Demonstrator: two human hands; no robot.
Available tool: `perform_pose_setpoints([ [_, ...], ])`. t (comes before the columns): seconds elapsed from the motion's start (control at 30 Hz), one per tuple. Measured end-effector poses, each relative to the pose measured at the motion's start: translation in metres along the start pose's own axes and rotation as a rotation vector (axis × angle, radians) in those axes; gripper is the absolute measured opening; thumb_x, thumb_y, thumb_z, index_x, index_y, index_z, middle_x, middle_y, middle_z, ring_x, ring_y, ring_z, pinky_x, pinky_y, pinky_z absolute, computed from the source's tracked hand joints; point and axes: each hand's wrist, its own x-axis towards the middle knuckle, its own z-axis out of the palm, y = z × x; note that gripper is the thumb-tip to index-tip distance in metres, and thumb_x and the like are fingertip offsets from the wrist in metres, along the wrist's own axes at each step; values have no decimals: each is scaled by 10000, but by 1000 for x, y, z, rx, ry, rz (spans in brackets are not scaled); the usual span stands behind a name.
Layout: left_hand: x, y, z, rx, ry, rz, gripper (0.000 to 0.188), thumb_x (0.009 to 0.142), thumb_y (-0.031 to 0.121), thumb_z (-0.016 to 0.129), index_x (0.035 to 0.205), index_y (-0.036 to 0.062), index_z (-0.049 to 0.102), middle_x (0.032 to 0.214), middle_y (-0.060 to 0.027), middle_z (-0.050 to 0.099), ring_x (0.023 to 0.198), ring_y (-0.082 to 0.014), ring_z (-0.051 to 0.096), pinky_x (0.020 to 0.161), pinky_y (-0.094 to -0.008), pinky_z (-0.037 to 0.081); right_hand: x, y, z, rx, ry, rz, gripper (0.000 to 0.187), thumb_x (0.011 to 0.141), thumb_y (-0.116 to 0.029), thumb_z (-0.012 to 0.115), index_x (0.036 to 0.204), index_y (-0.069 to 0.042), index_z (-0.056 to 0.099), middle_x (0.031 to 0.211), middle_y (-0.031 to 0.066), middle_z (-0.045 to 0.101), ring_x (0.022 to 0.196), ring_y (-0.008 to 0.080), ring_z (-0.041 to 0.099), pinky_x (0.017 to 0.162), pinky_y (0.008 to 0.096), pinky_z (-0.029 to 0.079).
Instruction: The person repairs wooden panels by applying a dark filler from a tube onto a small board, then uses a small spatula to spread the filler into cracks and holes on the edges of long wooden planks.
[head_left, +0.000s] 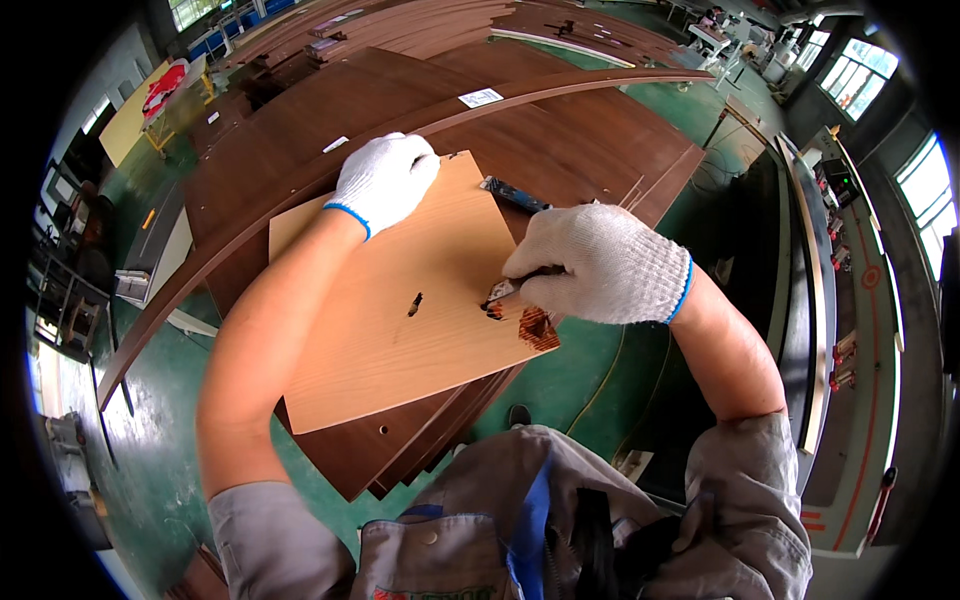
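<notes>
My left hand (388, 182), in a white knitted glove with a blue cuff, is curled closed at the far edge of a light wood-grain board (370, 330). It rests beside a long dark brown strip (560, 86), which looks bowed in this view; what its fingers hold, if anything, is hidden. My right hand (605, 265), gloved alike, is closed in a pinch over the board's right side. Between its fingertips a small whitish piece (500, 291) with dark stains shows. Reddish-brown smears (537, 328) mark the near right corner. A dark mark (415, 303) lies mid-board.
Dark brown panels (600, 140) lie stacked under and beyond the board. A dark, long-handled tool (515, 194) lies at the board's far right edge. At right stands a long machine bench (850, 400). Green floor (590, 375) shows below; a yellow table (135, 115) is at far left.
</notes>
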Motion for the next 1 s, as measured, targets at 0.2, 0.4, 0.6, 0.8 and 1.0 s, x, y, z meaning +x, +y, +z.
perform_pose_setpoints([
  [0.2,1,-1,1,-36,12,22,258,1008,292,603,1013,68,730,1044,-164,718,1013,-377,675,888,-474,533,-19,5,5,20,136,-12,212,875,-193,720,1019,-62,803,957,175,727,888,359,715,817,432,586],
  [0.4,0,-6,0,-26,34,59,220,989,252,642,996,48,725,1014,-167,726,985,-366,689,880,-452,538,-68,15,26,299,287,12,230,845,-43,773,1072,-8,780,978,153,738,911,325,731,802,390,585],
  [0.6,2,-4,-2,-58,-2,85,224,990,232,644,1010,22,719,1036,-162,732,987,-345,694,890,-429,541,-81,26,39,336,323,66,245,839,-28,778,1082,7,778,1009,168,746,913,323,727,821,382,581],
  [0.8,2,1,-6,-61,-10,59,264,1001,274,622,982,32,726,1028,-167,735,993,-368,689,874,-457,539,-79,30,39,420,341,34,244,832,-29,780,1072,12,777,986,173,743,919,322,724,826,393,579],
  [1.0,1,-1,-6,-60,-14,59,224,989,231,655,1058,30,724,1052,-149,739,982,-325,706,894,-411,548,-79,40,42,337,400,-24,242,827,-24,778,1068,2,782,955,159,742,887,322,723,794,392,583],
])
